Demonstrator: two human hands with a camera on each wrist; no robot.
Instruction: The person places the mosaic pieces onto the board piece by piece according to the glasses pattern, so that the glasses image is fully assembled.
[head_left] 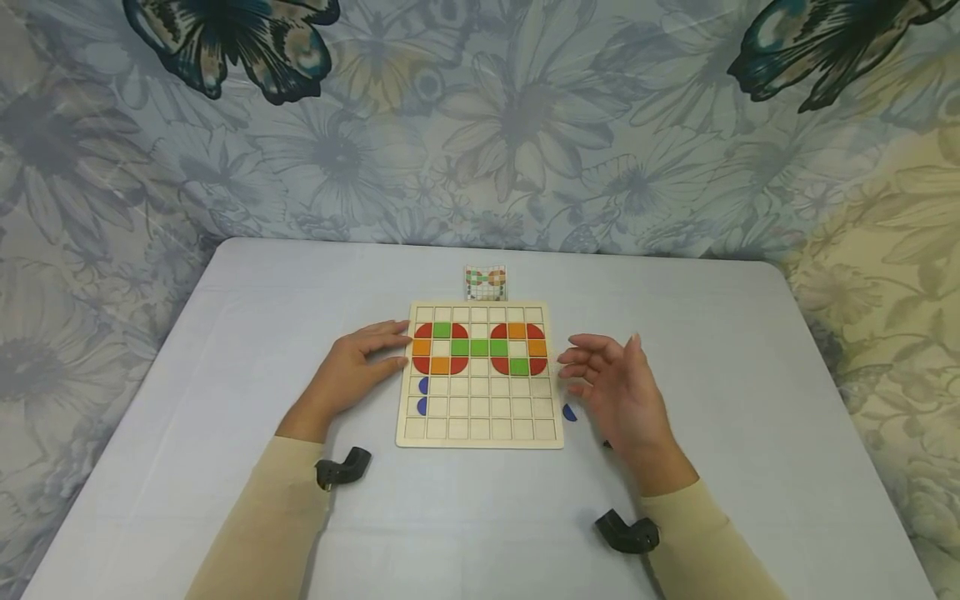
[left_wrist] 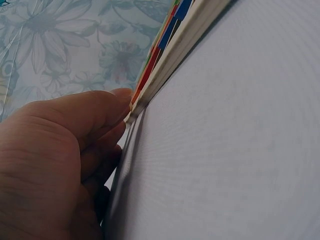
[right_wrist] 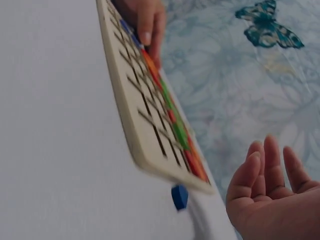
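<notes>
A cream wooden grid board (head_left: 480, 429) lies on the table, with red, orange and green pieces forming two rings joined by a green row (head_left: 479, 347). Below the left ring, two blue rounded pieces (head_left: 423, 396) sit in the left columns. My left hand (head_left: 356, 367) rests at the board's left edge, fingertips and thumb touching it, fingers extended. Right of the board, my right hand (head_left: 618, 392) hovers palm inward with relaxed fingers and holds nothing. A loose blue half-round piece (head_left: 570, 412) lies between that hand and the board; the right wrist view shows this blue piece (right_wrist: 179, 197) near the board's corner.
A small pattern card (head_left: 486, 283) stands or lies just beyond the board's far edge. Partly hidden by my right wrist is a small dark piece (head_left: 607, 444). The white table (head_left: 480, 525) meets a floral cloth backdrop (head_left: 517, 125) behind.
</notes>
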